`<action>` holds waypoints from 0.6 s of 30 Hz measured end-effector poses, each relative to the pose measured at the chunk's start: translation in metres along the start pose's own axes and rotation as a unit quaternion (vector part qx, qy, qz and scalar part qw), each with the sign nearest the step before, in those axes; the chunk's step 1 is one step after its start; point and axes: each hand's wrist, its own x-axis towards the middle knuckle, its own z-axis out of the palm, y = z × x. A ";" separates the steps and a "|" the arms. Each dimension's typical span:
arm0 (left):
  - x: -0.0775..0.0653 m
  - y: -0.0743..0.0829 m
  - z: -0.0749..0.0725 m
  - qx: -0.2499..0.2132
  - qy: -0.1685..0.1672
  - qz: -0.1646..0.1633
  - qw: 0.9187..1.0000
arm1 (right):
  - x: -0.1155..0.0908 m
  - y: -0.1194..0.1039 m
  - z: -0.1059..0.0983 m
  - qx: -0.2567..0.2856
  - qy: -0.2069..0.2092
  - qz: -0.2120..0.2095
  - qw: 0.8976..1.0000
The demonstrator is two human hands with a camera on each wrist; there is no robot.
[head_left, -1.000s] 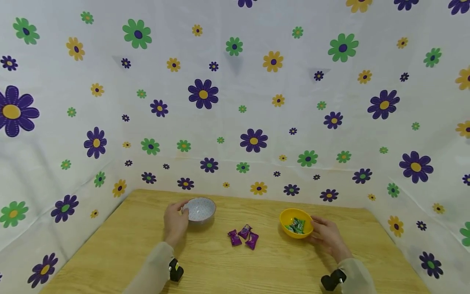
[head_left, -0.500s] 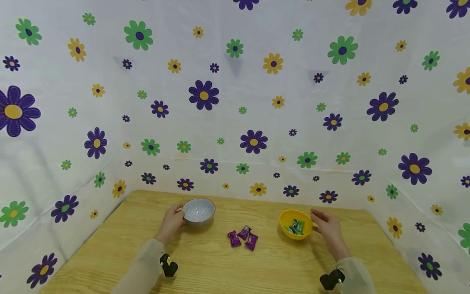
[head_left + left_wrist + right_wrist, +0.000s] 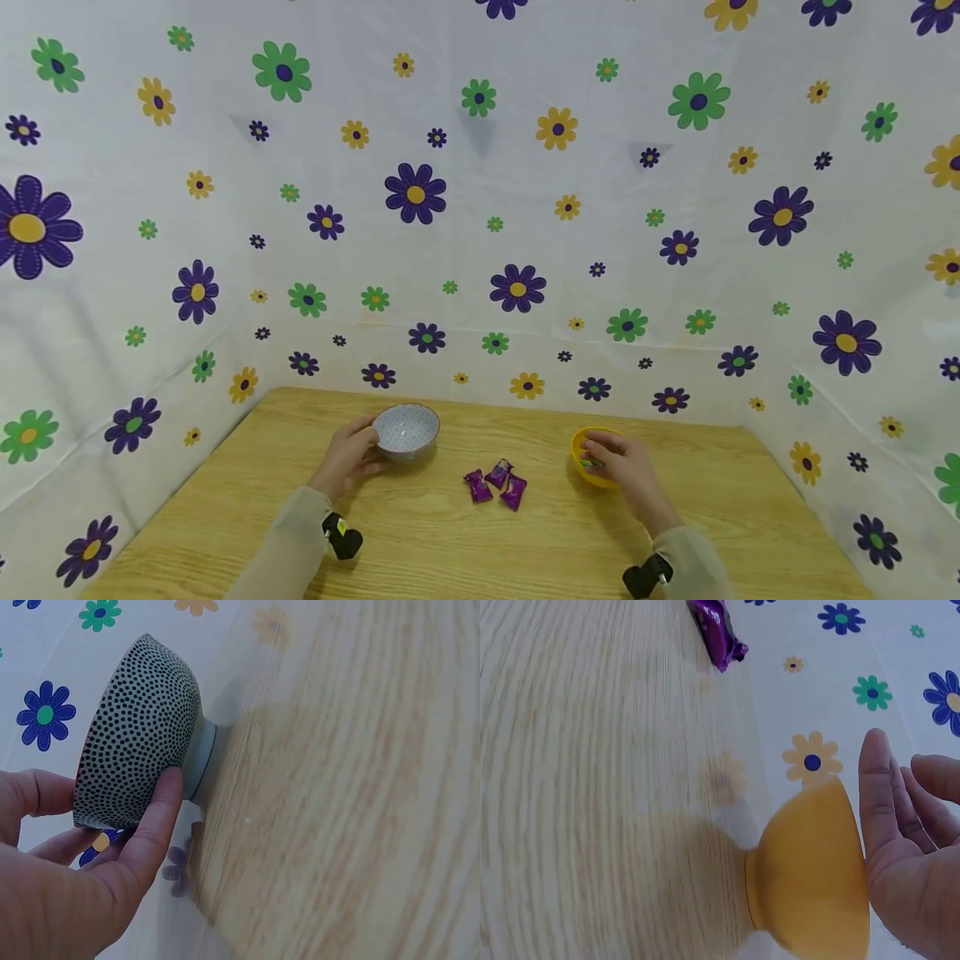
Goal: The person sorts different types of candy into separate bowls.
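Observation:
A bowl, pale and patterned inside with dark dots outside, stands at the left of the table. My left hand grips its near left side, with fingers at the rim and against the outer wall. On the right is a yellow bowl holding green-wrapped candies, mostly hidden by my right hand. That hand reaches over the yellow bowl's rim. In the right wrist view its fingers look fairly straight above the bowl, thumb apart, with nothing seen between them.
Three purple-wrapped candies lie together on the wooden table between the bowls. White cloth walls with printed flowers enclose the table at the back and both sides. A small black device sits on each wrist.
My right hand has moved left from the yellow bowl's right side to over its opening. The left hand has shifted its hold slightly down and left on the dotted bowl.

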 end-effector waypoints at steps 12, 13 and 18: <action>0.001 0.002 -0.002 0.018 -0.005 -0.007 1.000 | -0.001 0.008 0.047 0.010 -0.091 -0.001 0.996; 0.001 0.002 -0.002 0.016 -0.006 -0.007 1.000 | 0.000 0.010 0.051 -0.003 -0.102 -0.001 0.995; -0.002 0.001 -0.002 0.012 -0.008 -0.008 1.000 | 0.002 0.019 0.065 -0.078 -0.134 0.020 0.988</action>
